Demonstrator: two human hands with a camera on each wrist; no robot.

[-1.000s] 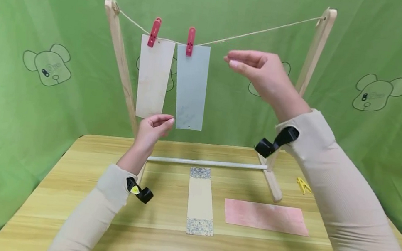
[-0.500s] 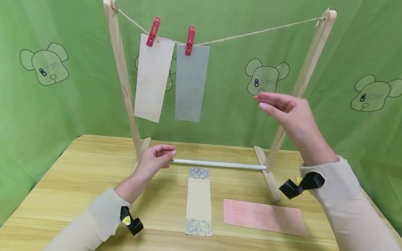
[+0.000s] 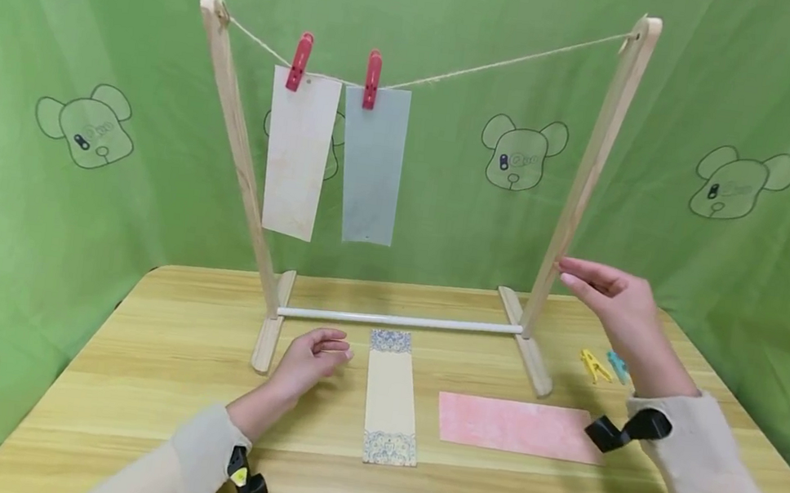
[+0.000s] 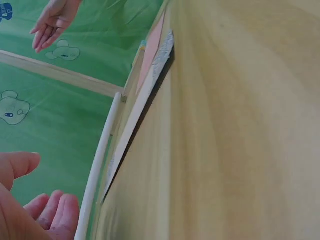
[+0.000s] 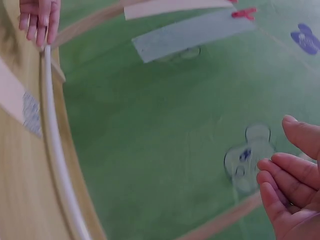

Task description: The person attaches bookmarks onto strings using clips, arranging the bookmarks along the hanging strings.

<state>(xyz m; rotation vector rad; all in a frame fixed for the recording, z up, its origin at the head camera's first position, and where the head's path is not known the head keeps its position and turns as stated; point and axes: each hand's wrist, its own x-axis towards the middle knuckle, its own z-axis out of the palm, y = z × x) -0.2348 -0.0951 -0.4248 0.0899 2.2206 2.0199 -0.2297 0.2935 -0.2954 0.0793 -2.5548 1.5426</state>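
Note:
My left hand is above the table, just left of a cream card with blue lace-like ends. Its fingers are loosely bent with nothing in them, as the left wrist view also shows. In the head view my right hand hovers near the right wooden post, empty, thumb apart from the fingers. A pink card lies below it. Behind, a whitish card and a pale blue card hang from a string, each under a red clothespin.
A yellow clothespin and a blue clothespin lie on the table at the right, near my right wrist. A white rod joins the feet of the wooden stand. Green cloth hangs behind the table.
Both hands have come down from the hanging cards, the right one also moving to the right. The blue clothespin has come into sight. The hanging cards have swung slightly.

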